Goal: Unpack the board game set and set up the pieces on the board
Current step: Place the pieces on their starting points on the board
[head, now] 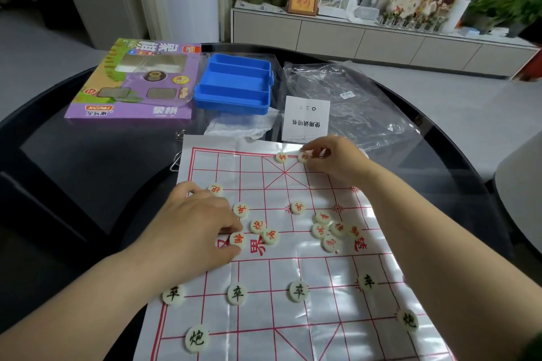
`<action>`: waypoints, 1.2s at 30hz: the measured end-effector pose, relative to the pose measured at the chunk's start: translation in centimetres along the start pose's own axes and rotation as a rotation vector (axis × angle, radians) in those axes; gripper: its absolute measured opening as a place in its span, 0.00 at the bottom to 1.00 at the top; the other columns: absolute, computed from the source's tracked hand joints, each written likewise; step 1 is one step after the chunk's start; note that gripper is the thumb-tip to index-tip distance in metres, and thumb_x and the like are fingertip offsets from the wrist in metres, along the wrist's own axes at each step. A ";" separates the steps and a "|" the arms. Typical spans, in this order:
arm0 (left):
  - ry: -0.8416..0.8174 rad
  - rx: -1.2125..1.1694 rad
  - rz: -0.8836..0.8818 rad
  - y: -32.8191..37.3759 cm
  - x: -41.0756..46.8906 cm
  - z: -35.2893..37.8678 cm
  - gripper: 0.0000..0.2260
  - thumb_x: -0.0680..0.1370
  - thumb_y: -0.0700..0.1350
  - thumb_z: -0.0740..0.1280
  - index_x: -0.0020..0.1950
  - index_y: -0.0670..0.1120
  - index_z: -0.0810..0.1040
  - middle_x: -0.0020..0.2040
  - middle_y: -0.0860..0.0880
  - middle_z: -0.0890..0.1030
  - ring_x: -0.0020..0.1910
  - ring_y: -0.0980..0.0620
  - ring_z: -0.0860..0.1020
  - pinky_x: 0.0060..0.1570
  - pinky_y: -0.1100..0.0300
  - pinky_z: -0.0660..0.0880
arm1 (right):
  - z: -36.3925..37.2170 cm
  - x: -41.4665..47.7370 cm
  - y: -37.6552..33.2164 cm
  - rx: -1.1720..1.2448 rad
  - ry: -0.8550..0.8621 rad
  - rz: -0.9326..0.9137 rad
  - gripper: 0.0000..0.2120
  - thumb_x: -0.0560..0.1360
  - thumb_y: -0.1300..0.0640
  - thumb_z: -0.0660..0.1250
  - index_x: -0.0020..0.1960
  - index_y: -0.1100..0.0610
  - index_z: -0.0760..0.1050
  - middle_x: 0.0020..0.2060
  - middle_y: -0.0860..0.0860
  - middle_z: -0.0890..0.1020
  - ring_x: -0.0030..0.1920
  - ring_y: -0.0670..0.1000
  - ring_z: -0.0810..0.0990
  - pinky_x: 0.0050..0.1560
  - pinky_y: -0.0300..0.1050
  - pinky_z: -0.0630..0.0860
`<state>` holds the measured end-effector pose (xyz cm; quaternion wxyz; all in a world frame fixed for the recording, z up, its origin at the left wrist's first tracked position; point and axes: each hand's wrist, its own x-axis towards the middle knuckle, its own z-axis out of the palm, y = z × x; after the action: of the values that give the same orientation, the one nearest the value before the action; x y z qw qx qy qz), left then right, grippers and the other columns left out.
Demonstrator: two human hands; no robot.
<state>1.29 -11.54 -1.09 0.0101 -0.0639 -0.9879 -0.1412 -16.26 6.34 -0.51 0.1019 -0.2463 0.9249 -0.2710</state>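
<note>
My left hand [199,220] pinches a red piece [237,239] near the middle of the board [322,331], toward 9 o'clock. My right hand [334,158] pinches a second piece [303,156] at the board's 12 o'clock edge. The blue box [230,104] lies beyond, at 11.

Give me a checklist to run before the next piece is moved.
1. Right hand has a grip on the far-edge piece: ok, pinched.
2. Left hand has a grip on the river piece: ok, pinched.
3. Red cluster is spread onto its points: not ok, bunched together.
4. Blue tray is emptied: ok, no pieces visible in its compartments.
5. Near edge of the board is fully set: cannot tell, cut off by the frame.
</note>
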 end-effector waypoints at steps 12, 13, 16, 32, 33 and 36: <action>0.106 0.055 -0.082 0.0 1.9 -2.5 0.13 0.72 0.62 0.63 0.54 0.61 0.74 0.46 0.65 0.69 0.52 0.64 0.62 0.62 0.63 0.47 | 0.9 -0.1 0.4 0.052 0.108 0.020 0.14 0.71 0.56 0.70 0.56 0.58 0.77 0.44 0.50 0.73 0.41 0.46 0.70 0.33 0.23 0.64; 0.107 0.067 -0.079 0.0 2.2 -2.6 0.13 0.71 0.62 0.63 0.53 0.61 0.74 0.46 0.65 0.69 0.52 0.64 0.63 0.63 0.63 0.48 | 0.9 -0.2 0.5 0.080 0.109 0.030 0.15 0.71 0.56 0.70 0.57 0.58 0.77 0.44 0.50 0.73 0.42 0.47 0.70 0.34 0.24 0.64; 0.064 0.103 -0.085 0.2 3.3 -2.7 0.14 0.72 0.62 0.63 0.54 0.59 0.74 0.51 0.63 0.73 0.57 0.61 0.66 0.66 0.60 0.50 | 0.6 -0.3 0.8 0.155 0.104 0.051 0.16 0.71 0.55 0.70 0.58 0.57 0.75 0.44 0.49 0.75 0.39 0.45 0.71 0.34 0.26 0.66; -0.156 0.068 0.004 -0.1 9.9 -1.5 0.14 0.76 0.47 0.64 0.62 0.56 0.74 0.60 0.57 0.75 0.62 0.55 0.66 0.65 0.60 0.53 | -0.5 -0.9 1.2 0.283 0.036 0.054 0.12 0.73 0.61 0.67 0.57 0.59 0.75 0.45 0.50 0.77 0.44 0.46 0.74 0.39 0.27 0.68; -0.154 0.056 -0.002 -0.2 9.8 -1.4 0.15 0.76 0.46 0.64 0.62 0.56 0.74 0.61 0.57 0.75 0.63 0.55 0.66 0.65 0.60 0.53 | -0.4 -1.0 1.0 0.270 0.057 0.046 0.12 0.73 0.62 0.66 0.57 0.60 0.76 0.44 0.50 0.77 0.43 0.47 0.74 0.37 0.26 0.68; -0.159 0.020 -0.057 -0.7 9.1 -1.6 0.16 0.77 0.45 0.62 0.64 0.56 0.72 0.63 0.56 0.74 0.65 0.52 0.64 0.67 0.59 0.55 | 0.1 -1.5 0.1 0.220 0.215 0.013 0.10 0.74 0.64 0.64 0.54 0.59 0.77 0.42 0.49 0.76 0.38 0.45 0.73 0.35 0.26 0.67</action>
<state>-7.85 -11.53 0.59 -0.0720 -0.0466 -0.9883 -0.1260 -15.02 7.12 -0.51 0.0304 -0.1972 0.8968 -0.3949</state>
